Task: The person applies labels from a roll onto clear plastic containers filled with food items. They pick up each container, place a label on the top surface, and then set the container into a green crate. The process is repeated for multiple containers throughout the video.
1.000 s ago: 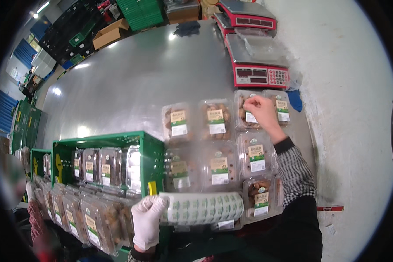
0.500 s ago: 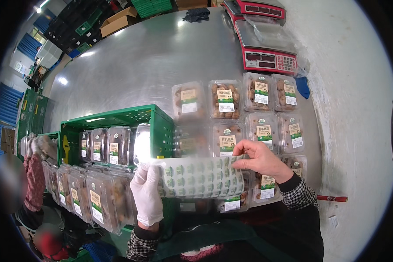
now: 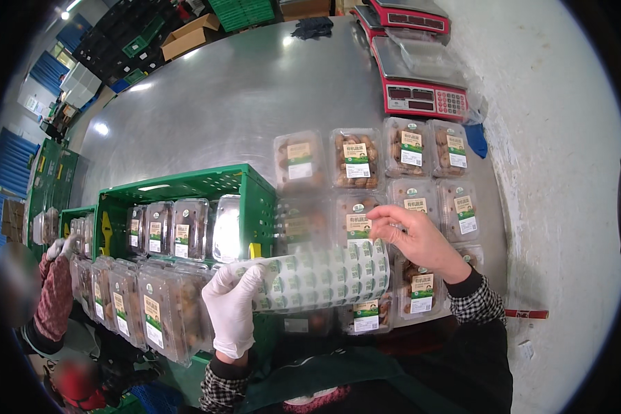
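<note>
My gloved left hand pinches the left end of a translucent sheet of stickers, with rows of small green round labels on it. The sheet is held over the clear plastic packs, just right of the green crate. Above its upper right corner is my bare right hand, thumb and fingers drawn together; anything between the fingertips is too small to make out. Under those fingertips lies a labelled clear pack with brown contents. Another pack sits behind it, and a pack lies below my right wrist.
A green crate holding upright packs stands on the metal table. More packs stand in front of it. Red scales are at the far right beside the wall. Another person's gloved hands are at far left.
My right hand has come away from the sheet's upper right corner, moving slightly up and right. My left hand keeps its hold, and the sheet has tilted a little. The other person's hands have shifted.
</note>
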`<state>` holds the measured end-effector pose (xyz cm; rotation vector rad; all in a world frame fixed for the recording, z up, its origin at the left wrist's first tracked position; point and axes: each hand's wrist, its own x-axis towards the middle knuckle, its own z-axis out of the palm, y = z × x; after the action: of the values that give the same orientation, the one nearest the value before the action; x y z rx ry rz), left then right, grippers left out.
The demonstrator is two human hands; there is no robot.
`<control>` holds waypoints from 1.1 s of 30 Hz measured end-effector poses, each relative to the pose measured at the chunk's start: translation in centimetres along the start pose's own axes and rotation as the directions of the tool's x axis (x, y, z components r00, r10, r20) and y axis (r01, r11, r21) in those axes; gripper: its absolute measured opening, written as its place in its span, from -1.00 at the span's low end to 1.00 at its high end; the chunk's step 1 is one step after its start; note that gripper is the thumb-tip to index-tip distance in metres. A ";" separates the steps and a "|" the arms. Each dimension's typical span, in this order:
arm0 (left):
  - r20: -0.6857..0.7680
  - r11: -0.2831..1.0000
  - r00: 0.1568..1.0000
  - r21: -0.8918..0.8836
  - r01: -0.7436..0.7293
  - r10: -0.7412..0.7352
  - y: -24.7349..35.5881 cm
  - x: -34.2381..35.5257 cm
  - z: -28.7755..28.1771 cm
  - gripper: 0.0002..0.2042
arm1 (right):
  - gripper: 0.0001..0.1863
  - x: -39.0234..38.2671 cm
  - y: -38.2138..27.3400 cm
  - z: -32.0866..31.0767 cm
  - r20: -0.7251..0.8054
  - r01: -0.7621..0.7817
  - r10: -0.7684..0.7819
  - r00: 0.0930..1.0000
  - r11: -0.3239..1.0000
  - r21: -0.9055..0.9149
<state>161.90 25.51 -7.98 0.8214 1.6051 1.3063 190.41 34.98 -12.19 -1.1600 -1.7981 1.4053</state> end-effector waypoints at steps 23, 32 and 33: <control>-0.071 0.998 0.995 -0.024 0.065 -0.067 -0.7 -1.1 0.1 -0.84 | -0.74 20.8 15.1 0.3 -0.643 -0.109 0.494 0.586 0.834 0.541; -0.080 0.991 0.994 -0.115 0.069 -0.079 -0.3 -1.7 -1.6 -0.84 | -0.65 22.2 11.4 1.3 -0.586 -0.436 -0.007 0.810 0.660 -0.612; -0.083 0.992 0.994 -0.108 0.063 -0.073 -0.3 -1.9 -1.8 -0.84 | -0.65 22.8 11.0 1.6 -0.583 -0.391 -0.012 0.813 0.731 -0.560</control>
<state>161.01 23.04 -7.78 0.6478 1.6029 1.3818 181.70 55.19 -24.76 -1.9389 -1.7843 0.3708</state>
